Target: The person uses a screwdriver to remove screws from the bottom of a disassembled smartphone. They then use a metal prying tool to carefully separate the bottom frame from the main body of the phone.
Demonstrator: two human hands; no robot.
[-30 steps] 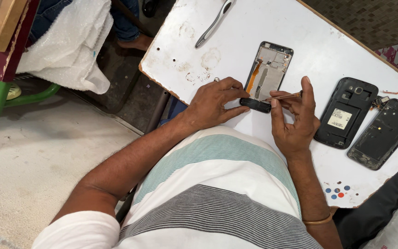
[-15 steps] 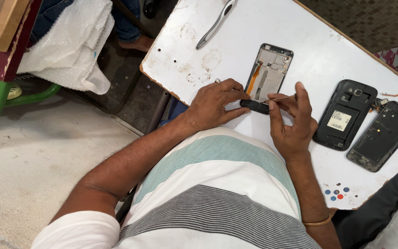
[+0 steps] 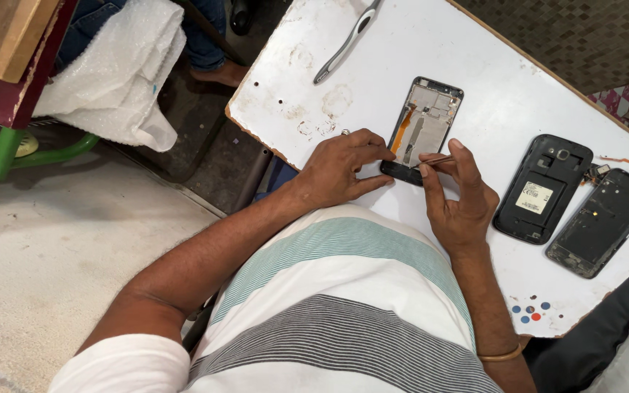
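An opened phone frame (image 3: 429, 120) with an orange flex strip lies on the white table (image 3: 489, 73). My left hand (image 3: 340, 169) pinches the frame's black lower end (image 3: 400, 173) between thumb and fingers. My right hand (image 3: 459, 200) grips thin metal tweezers (image 3: 434, 161), whose tip points at that black lower end. Both hands rest on the table's near part, above my striped shirt.
A black phone body (image 3: 542, 198) and a black back frame (image 3: 604, 222) lie at the right, with small loose parts (image 3: 600, 170) between them. A grey metal tool (image 3: 347, 40) lies at the table's far side. Coloured dots (image 3: 529, 311) sit near the front edge. White bubble wrap (image 3: 114, 73) hangs at left.
My right hand has shifted slightly and brought the tweezers' tip closer to the frame's black lower end. My left hand keeps its hold.
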